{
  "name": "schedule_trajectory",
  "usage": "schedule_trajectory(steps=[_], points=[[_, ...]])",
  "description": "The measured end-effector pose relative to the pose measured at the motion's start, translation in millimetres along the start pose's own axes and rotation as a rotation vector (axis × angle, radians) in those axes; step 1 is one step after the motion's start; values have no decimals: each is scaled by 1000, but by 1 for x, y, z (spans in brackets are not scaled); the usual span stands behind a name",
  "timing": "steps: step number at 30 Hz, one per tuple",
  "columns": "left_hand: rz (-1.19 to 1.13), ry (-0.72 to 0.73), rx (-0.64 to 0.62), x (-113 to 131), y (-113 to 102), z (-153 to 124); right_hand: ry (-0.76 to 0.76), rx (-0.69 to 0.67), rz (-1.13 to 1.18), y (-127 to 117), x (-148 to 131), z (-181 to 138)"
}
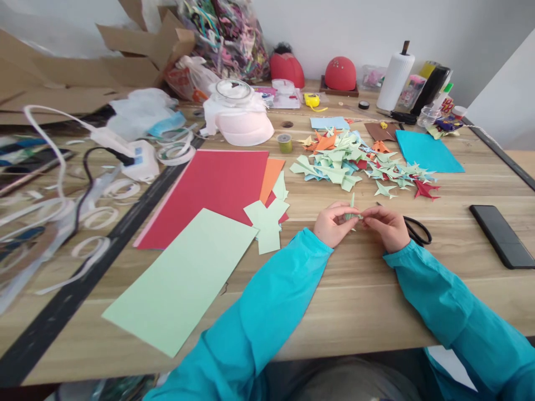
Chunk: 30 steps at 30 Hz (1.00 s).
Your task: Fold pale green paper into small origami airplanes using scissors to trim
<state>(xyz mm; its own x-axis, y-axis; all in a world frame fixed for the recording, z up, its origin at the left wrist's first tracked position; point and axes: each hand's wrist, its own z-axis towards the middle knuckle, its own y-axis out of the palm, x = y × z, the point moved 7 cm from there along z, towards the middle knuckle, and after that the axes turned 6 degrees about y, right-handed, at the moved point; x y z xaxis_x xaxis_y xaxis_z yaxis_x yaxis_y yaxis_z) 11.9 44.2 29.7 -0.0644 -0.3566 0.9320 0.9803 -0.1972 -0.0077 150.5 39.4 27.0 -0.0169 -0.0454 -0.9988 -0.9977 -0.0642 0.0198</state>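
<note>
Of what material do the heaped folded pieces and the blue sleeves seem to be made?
Folded pieces: apparently matte paper; thin edges and sharp creases show. Blue sleeves: probably smooth fabric, with soft wrinkles and slight sheen; cotton or synthetic, I cannot tell.

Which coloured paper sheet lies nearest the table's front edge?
The large pale green sheet: its lower corner nearly reaches that edge, while the red sheet, orange sheet and bright blue sheet lie farther back.
</note>
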Motion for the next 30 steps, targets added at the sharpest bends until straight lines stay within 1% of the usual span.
schedule_trajectory(steps=[3, 5, 10, 14, 21, 26, 30], points=[[-150, -182, -37, -9, 1, 0, -4, -26, -42, 2, -2, 0], [-227, -248, -42, -12, 1, 0, -23, -36, -72, 4, -5, -1], [-306, -226, -3, -13, -2, 3, -109, -67, -149, 8, -11, -4], [-346, -218, 10, -15, -2, 4, -158, -59, -195, 9, -14, -5], [-403, -277, 87, -16, -3, 3, -235, -114, -321, 13, -13, -6], [-394, -276, 86, -17, -2, 4, -215, -149, -370, 16, -11, -7], [-353, -258, 75, -16, -2, 4, -105, -204, -290, 19, -7, -6]])
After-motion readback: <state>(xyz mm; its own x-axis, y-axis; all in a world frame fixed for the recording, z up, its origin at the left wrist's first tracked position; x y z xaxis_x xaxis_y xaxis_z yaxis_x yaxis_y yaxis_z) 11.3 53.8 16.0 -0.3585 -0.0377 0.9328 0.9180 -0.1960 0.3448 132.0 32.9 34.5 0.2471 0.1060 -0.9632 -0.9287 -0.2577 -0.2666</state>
